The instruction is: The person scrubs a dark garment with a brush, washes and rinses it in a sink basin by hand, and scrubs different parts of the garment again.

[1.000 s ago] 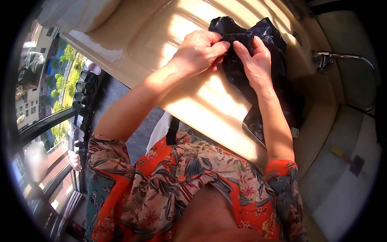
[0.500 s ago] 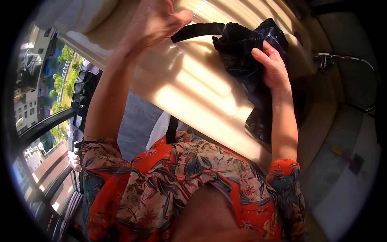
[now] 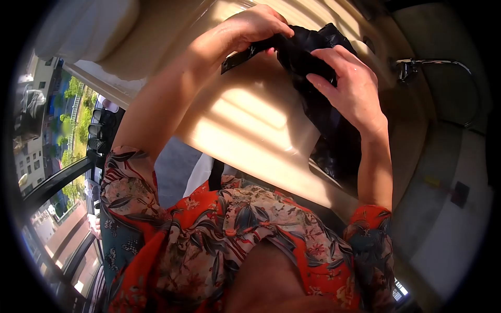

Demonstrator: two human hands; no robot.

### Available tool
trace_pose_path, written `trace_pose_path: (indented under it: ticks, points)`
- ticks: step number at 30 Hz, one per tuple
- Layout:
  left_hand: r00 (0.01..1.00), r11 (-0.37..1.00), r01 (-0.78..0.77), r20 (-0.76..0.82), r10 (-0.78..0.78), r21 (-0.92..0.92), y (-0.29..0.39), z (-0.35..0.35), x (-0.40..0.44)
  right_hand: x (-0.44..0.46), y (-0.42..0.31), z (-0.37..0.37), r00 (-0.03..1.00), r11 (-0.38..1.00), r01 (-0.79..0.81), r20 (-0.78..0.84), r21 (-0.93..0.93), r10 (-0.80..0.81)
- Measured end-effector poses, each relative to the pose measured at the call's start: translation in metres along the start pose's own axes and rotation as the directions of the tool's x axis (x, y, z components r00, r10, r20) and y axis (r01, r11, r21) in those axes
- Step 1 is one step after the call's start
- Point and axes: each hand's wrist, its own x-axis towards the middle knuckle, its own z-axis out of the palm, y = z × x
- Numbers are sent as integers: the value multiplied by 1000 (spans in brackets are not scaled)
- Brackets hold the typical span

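Observation:
A wet, dark black garment (image 3: 334, 122) hangs and bunches over the pale sink; its exact kind does not show. My left hand (image 3: 261, 23) pinches its upper left part between thumb and fingers, with a flat black band (image 3: 237, 61) sticking out below the wrist. On the garment's near right side is my right hand (image 3: 352, 78), with its fingers and thumb curved round a fold of the cloth. The fabric hides some of the fingertips. Lower down, the garment's end rests in the sink's shadowed right part.
The cream sink (image 3: 235, 148) has a sunlit sloping surface. A chrome tap (image 3: 409, 68) with a curved spout stands at the right. Pale, bulky cloth (image 3: 86, 31) lies at the upper left. A window (image 3: 65, 151) with several dark shoes (image 3: 96, 128) by it is at far left.
My left hand has moved right and down from the band's end onto the garment's bunched edge. My right hand has turned over, its back now showing.

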Motion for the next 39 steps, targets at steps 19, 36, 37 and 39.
trace_pose_path:
  ticks: [19, 36, 37, 39]
  points:
    - [994, 904, -96, 6, 109, -416, -19, 23, -9, -16, 24, 18, 801, 448, -408, 76, 795, 594]
    - [965, 793, -50, 174, 194, -607, -16, 31, -4, -17, 40, 15, 797, -122, -174, 212, 977, 565]
    - [966, 791, -27, 189, 179, -611, -18, 30, -4, -16, 39, 16, 799, -151, -175, 230, 973, 555]
    - [966, 789, 15, 214, 148, -614, -24, 26, -2, -14, 43, 20, 806, -212, -175, 264, 961, 529]
